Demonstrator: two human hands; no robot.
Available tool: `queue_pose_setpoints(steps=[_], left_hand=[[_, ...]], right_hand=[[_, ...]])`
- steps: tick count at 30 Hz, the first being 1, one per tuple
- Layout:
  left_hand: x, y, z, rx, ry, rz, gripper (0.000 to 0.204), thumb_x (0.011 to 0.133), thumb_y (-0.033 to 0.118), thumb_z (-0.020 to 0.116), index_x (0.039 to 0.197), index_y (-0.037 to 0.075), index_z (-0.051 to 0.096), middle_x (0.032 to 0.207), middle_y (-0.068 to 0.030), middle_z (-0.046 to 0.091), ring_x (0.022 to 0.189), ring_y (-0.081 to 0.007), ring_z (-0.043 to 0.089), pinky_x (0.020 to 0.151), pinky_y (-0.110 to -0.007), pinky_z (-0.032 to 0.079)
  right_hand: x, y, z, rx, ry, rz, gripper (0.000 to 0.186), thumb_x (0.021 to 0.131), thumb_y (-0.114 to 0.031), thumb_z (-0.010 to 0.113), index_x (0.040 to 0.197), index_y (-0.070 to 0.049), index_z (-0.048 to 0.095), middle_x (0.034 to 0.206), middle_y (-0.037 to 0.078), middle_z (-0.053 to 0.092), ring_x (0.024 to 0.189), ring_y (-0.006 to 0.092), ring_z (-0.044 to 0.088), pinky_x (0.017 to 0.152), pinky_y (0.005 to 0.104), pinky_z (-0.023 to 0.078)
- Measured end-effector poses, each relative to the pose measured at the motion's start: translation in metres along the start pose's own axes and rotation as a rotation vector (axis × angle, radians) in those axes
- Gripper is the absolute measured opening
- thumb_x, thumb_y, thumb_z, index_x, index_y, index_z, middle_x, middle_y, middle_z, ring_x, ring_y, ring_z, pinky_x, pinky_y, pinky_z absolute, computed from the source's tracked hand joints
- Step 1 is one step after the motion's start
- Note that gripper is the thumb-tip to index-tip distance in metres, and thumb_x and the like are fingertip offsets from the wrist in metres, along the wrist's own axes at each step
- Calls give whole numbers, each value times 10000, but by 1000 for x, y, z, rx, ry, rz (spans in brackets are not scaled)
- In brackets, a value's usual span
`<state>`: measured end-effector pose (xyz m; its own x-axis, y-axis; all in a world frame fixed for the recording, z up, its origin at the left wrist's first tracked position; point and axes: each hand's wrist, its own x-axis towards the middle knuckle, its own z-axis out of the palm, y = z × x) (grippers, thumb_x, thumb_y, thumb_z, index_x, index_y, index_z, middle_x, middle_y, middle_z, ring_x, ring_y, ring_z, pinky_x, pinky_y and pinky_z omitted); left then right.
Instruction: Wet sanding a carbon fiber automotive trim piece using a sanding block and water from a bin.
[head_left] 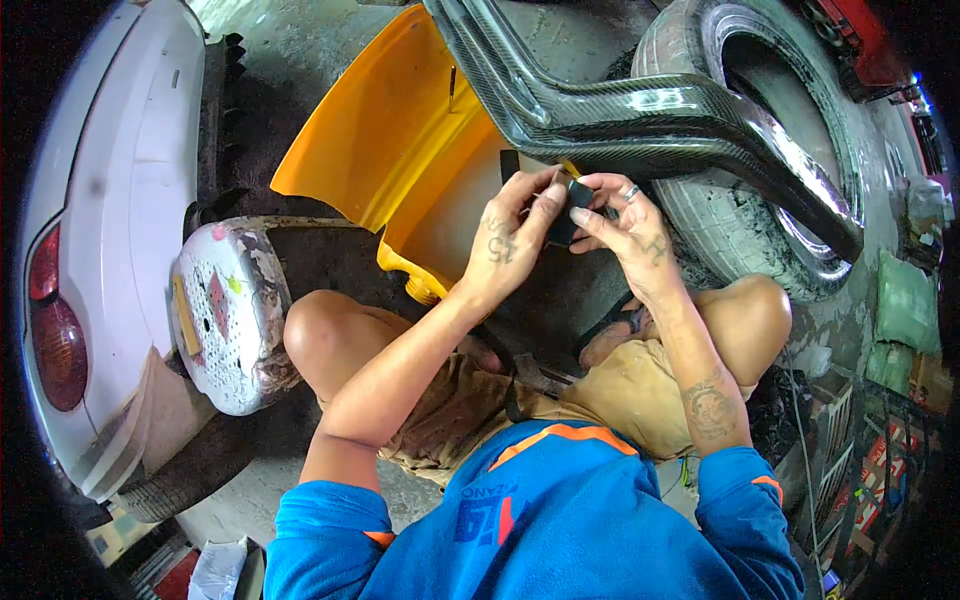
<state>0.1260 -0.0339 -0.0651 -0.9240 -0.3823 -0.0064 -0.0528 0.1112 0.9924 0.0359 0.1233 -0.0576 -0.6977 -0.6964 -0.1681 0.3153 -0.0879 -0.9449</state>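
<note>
My left hand [510, 230] pinches a small dark square piece [569, 212] between thumb and fingers, with a small yellowish bit [571, 168] at its top. My right hand [625, 225] grips the same piece from the right, thumb on its face, a ring on one finger. Both hands are just below a long, glossy black carbon-weave part [640, 130], which lies across a tire. Behind my hands is a large yellow molded panel [350, 130], with a thin dark stick [452, 90] on it.
A white car's rear [120, 180] fills the left side, beside a battered white perforated stool [225, 310]. A worn tire [740, 250] lies at upper right, near green bundles [905, 300] and a metal rack [840, 470]. My bent knees frame the middle.
</note>
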Motion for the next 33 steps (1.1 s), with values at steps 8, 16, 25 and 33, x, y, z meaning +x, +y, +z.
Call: queue_pose_setpoints(steps=[8, 16, 25, 33], left_hand=[[-5, 7, 1, 121, -10, 137, 331, 978, 181, 636, 1261, 10, 625, 1000, -99, 641, 940, -196, 631, 838, -312, 490], [-5, 8, 1, 134, -59, 89, 327, 989, 182, 627, 1270, 14, 626, 1019, -84, 640, 959, -161, 613, 848, -299, 484], [-4, 6, 1, 22, -51, 102, 348, 1001, 184, 620, 1308, 20, 609, 1037, -35, 635, 954, -102, 570, 843, -259, 465], [-5, 14, 1, 75, -22, 120, 377, 976, 170, 660, 1320, 27, 600, 1002, -45, 623, 927, -112, 584, 822, -259, 477]], right_hand=[[0, 1, -1, 23, -4, 4, 309, 921, -49, 700, 1206, -63, 581, 1030, 29, 589, 886, 103, 636, 704, 278, 627], [1, -1, -8, -8, 75, 19, 170, 937, -107, 707, 1061, -2, 656, 1004, 64, 672, 890, 119, 661, 723, 299, 629], [1, -1, -8, 76, 79, 37, 142, 930, -100, 716, 1028, -16, 659, 978, 65, 682, 881, 125, 667, 733, 307, 628], [0, -3, -6, 29, 118, 26, 142, 922, -96, 725, 1020, -18, 658, 982, 68, 684, 864, 121, 665, 747, 292, 618]])
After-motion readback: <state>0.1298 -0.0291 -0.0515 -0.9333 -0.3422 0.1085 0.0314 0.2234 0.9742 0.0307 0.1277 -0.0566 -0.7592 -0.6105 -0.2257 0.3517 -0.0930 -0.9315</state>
